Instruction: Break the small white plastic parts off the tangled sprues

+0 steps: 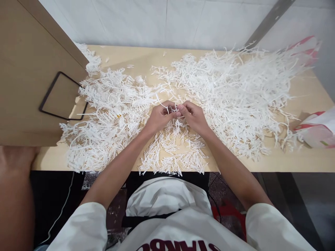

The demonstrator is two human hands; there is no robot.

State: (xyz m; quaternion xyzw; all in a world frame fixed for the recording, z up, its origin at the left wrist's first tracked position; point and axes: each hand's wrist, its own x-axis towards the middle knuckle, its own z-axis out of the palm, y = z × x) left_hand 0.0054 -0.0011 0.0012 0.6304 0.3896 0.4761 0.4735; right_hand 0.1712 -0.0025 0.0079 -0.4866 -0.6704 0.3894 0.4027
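Remotely I watch left hand (160,118) and right hand (193,115) pinch white strands (171,108), seemingly for steadiness, a heap (235,94) at two o'clock.

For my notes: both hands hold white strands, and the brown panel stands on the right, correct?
Wrong side: the head view shows the brown panel on the left. The left hand and right hand do hold white strands.

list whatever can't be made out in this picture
All in the head view:
White piece: partly hidden by the left hand and right hand.
Shirt lettering: cut off by the bottom edge.
Red-and-white bag: cut off by the right edge.
Right pile: strands blurred toward its far right end.
Orange speck in the left pile: too small to identify.
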